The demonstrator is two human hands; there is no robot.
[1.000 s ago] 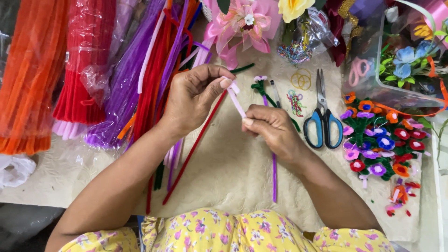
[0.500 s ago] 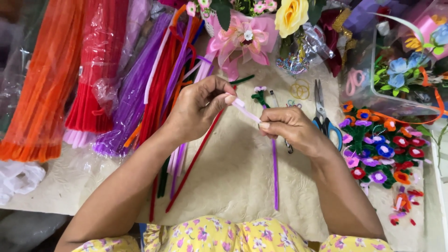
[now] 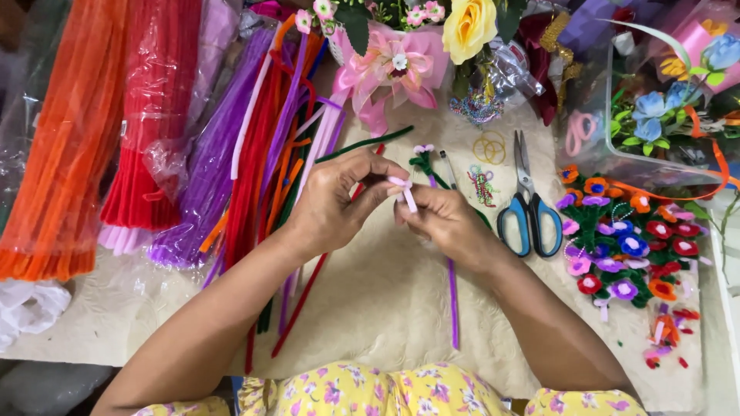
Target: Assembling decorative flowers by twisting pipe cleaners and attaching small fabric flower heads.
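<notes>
Petals half-formed: my left hand (image 3: 333, 206) and right hand (image 3: 441, 221) pinch a pale pink pipe cleaner (image 3: 404, 192) above the desk (image 3: 385, 308), looped once; its purple stem (image 3: 452, 300) hangs bare, while finished flowers (image 3: 617, 246) lie right.

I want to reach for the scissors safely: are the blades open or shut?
Shut. The scissors lie flat on the cloth, blades together in one line pointing away from the person, blue handles side by side.
</notes>
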